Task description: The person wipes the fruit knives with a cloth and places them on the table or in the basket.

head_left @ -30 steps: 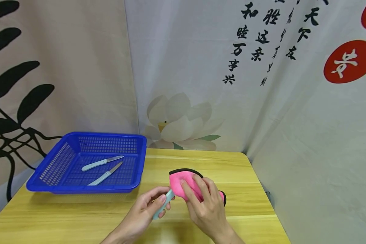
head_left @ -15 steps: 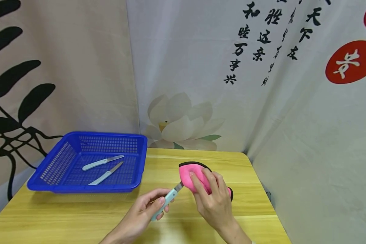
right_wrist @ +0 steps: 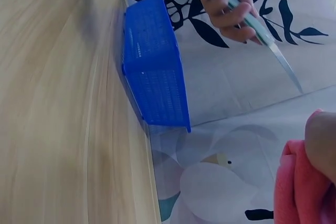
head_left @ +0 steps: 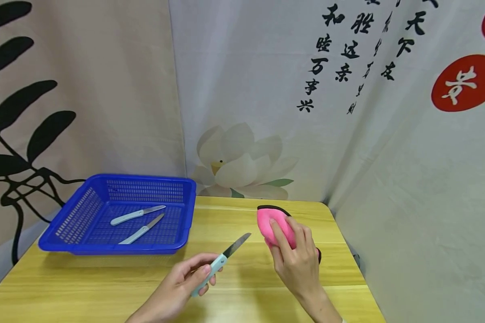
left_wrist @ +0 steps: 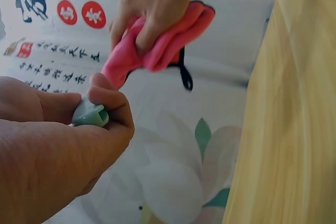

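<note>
My left hand [head_left: 186, 280] grips a knife by its pale blue handle [head_left: 210, 274], the bare blade [head_left: 237, 244] pointing up and to the right. To the right of it, my right hand [head_left: 299, 260] holds a folded pink cloth [head_left: 272, 220] with black edging, apart from the blade tip. In the left wrist view the handle's end [left_wrist: 90, 115] pokes out of the left fist, and a black loop [left_wrist: 186, 77] hangs from the cloth. The right wrist view shows the whole knife [right_wrist: 257, 27] in the left hand, with part of the cloth [right_wrist: 296, 187] at the lower right.
A blue plastic basket [head_left: 117, 249] stands at the table's back left. Two similar knives, an upper one [head_left: 127, 217] and a lower one [head_left: 139, 234], lie in it. The wooden table [head_left: 339, 269] ends against a printed curtain [head_left: 242, 89] at the back and right.
The cloth has slid off the blade, moving up and right with my right hand, so the blade now shows fully. My left hand with the knife has shifted slightly left and down.
</note>
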